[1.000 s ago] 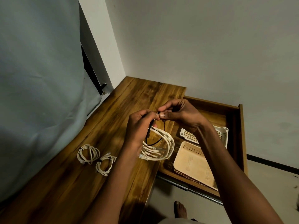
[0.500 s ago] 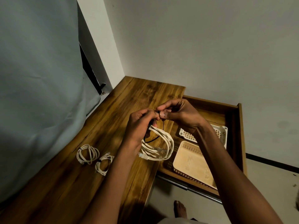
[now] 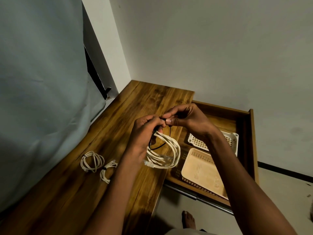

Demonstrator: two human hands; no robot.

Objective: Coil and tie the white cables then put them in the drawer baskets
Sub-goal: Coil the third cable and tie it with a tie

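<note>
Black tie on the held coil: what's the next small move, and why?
Probably pull the black tie snug. Both hands, left hand and right hand, pinch its ends above the white coil, yet it hangs in a slack loop. The beige basket in the open drawer waits.

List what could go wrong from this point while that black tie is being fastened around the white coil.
1. The black tie hangs in a slack loop, pinched only at the fingertips of the left hand and right hand; it could slip before it cinches.
2. The coiled white cable dangles mid-air, so its loops may spring apart.
3. Its connector hangs loose and could snag the beige basket rim when lowered.
</note>
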